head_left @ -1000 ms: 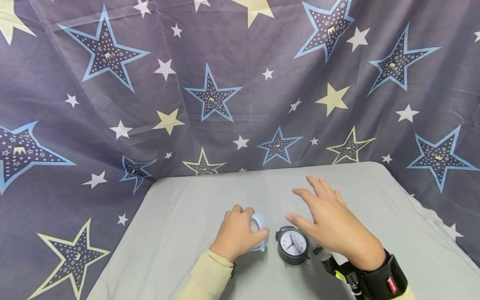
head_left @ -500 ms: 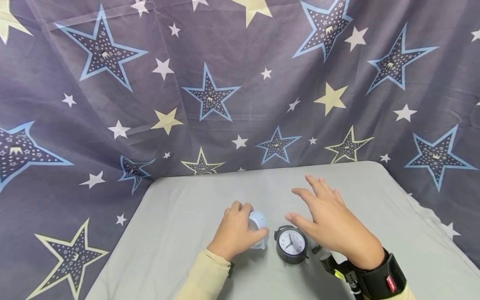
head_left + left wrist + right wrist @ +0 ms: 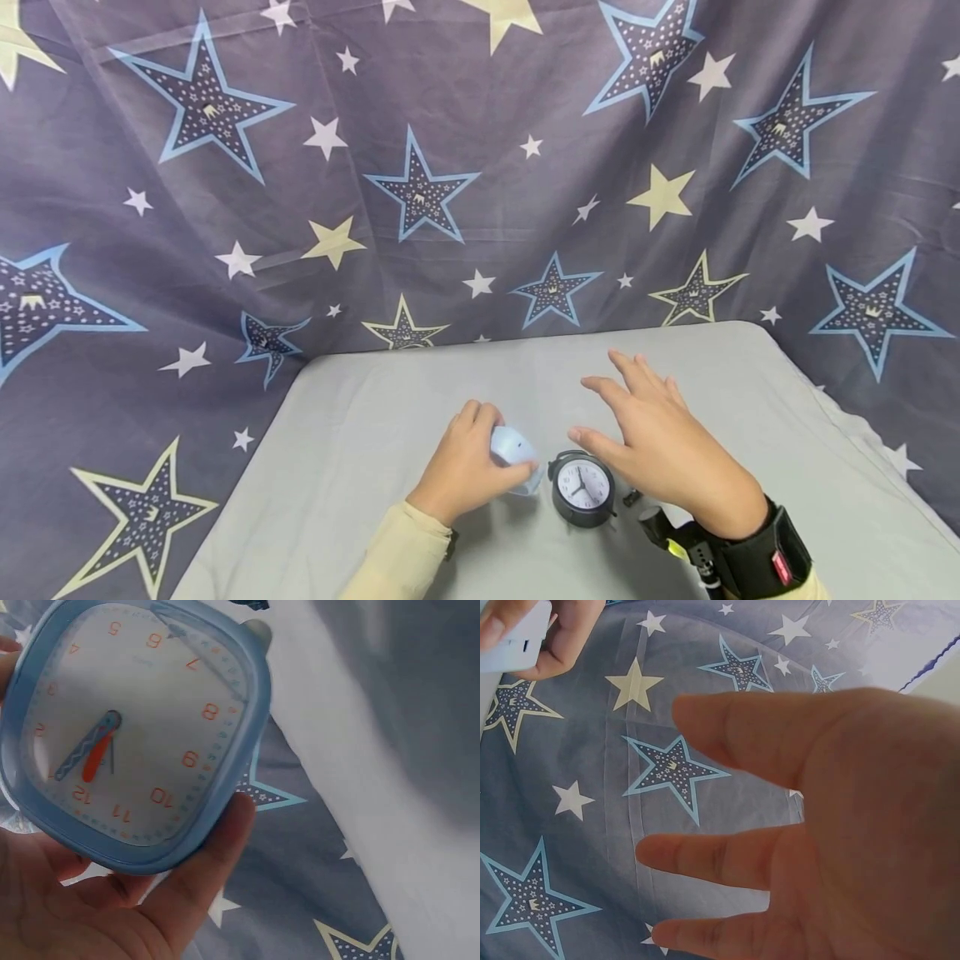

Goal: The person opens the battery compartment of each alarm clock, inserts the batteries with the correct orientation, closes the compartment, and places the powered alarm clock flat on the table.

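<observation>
My left hand [image 3: 463, 467] grips a light blue alarm clock [image 3: 512, 446], fingers over the far side and thumb on the near side. In the left wrist view the clock's white dial [image 3: 142, 690] has orange numerals, which appear upside down. A round black alarm clock [image 3: 582, 487] stands on the table between my hands, its white face towards me. My right hand [image 3: 663, 442] hovers beside it with fingers spread, holding nothing. The right wrist view shows my right palm [image 3: 877, 817] and, in the top left corner, part of the blue clock [image 3: 517, 641].
A small dark object [image 3: 632, 497] lies right of the black clock, too small to identify. Pale grey cloth covers the table [image 3: 375, 433]. A dark curtain [image 3: 480, 83] with stars hangs behind and along both sides. A black strap with a camera mount [image 3: 750, 558] circles my right wrist.
My left hand has turned the blue clock, so the head view now shows more of its casing and less of its face. The right hand and black clock stay put.
</observation>
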### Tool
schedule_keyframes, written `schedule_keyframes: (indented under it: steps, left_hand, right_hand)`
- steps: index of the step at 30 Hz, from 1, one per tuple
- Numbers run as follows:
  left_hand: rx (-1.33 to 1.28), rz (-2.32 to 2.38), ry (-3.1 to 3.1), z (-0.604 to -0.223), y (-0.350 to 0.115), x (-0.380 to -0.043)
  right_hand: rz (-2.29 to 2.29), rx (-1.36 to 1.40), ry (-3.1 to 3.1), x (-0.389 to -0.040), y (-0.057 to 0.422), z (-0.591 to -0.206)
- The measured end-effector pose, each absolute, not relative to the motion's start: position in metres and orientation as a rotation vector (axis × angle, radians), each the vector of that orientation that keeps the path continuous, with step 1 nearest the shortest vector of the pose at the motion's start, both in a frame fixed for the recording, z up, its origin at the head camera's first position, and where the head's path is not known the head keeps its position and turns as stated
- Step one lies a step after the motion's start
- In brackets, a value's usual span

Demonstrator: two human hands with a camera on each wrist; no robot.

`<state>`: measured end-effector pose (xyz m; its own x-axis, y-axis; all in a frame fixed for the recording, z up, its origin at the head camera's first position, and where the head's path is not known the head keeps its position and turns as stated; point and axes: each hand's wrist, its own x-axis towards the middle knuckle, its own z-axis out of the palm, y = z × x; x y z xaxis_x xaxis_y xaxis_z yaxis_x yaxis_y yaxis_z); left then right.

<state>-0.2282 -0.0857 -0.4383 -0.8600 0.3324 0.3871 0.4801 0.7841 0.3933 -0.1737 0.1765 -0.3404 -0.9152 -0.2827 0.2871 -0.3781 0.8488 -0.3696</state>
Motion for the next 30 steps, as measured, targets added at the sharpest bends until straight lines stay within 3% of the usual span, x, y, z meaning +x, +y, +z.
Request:
schedule_keyframes:
  steps: [30]
  left_hand:
    - [-0.981, -0.900, -2.518, -0.463, -0.104, -0.237]
  right_hand:
    - [0.628, 0.499, -2.804, -0.174, 0.178, -0.341]
